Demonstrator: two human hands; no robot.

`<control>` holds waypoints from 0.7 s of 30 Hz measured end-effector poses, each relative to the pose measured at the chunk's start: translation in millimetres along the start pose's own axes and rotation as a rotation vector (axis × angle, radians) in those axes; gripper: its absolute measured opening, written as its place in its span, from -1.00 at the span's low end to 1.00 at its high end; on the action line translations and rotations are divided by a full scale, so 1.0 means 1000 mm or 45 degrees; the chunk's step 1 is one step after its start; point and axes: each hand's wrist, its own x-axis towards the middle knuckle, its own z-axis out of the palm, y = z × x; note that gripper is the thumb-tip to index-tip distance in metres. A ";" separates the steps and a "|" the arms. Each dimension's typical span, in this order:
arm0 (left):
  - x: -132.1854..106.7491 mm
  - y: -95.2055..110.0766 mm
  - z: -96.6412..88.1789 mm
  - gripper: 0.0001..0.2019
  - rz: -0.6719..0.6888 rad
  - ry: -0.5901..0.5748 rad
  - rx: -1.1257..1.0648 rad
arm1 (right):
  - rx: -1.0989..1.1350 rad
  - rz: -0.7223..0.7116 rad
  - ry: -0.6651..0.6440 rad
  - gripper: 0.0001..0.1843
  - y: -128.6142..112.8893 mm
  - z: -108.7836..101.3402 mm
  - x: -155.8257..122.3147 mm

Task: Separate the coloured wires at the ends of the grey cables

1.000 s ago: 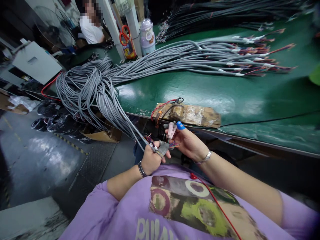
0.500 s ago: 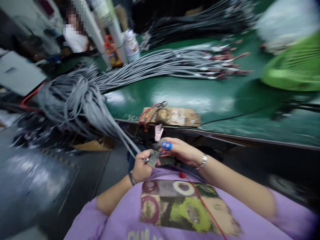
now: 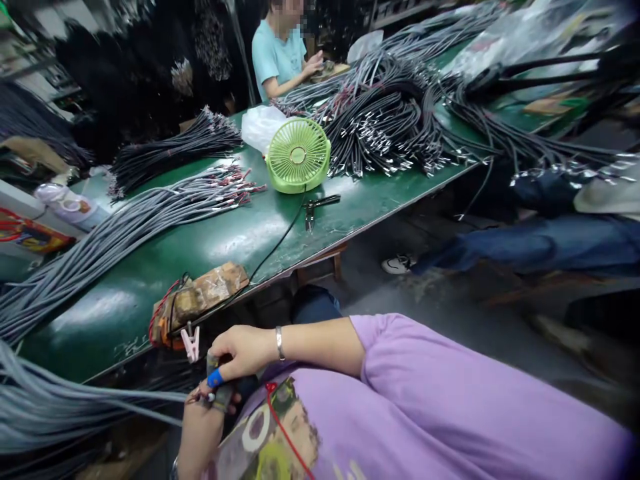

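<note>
Low in the head view, my left hand (image 3: 203, 421) is closed around the end of a grey cable (image 3: 159, 399) that comes in from the bundle at the left. My right hand (image 3: 247, 350) meets it from above, thumb and fingers pinched at the thin wires (image 3: 194, 399) of that cable end. A blue band circles the right thumb, and grey wrapping covers some fingers on both hands. The fingertips partly hide the wires. Just beyond my hands, a pink clip (image 3: 191, 343) hangs at the table edge beside a wooden block (image 3: 215, 290) with red and black leads.
On the green table (image 3: 270, 233) lie grey cables (image 3: 150, 217), black cables (image 3: 175, 150) and a large cable pile (image 3: 380, 130). A green fan (image 3: 299, 157) stands near dark pliers (image 3: 315, 210). A co-worker (image 3: 280, 57) sits across; another person's leg (image 3: 525, 247) is at right.
My view has swung right, bringing the fan, pliers and co-worker into sight. My hands now appear further left and closer together, the right one over the left, still at the cable end.
</note>
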 end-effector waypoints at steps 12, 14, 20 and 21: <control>-0.013 0.016 -0.002 -0.54 -0.027 0.181 -0.464 | 0.749 0.216 0.123 -0.57 0.008 0.019 -0.008; -0.013 0.016 -0.004 -0.51 -0.014 0.135 -0.492 | 0.756 0.268 0.176 -0.59 0.002 0.024 -0.006; -0.019 0.005 -0.010 -0.55 0.087 -0.138 -0.436 | 0.737 0.332 0.009 -0.60 -0.016 0.032 0.004; -0.019 0.004 -0.010 -0.55 0.078 -0.143 -0.444 | 0.736 0.343 -0.001 -0.59 -0.016 0.032 0.006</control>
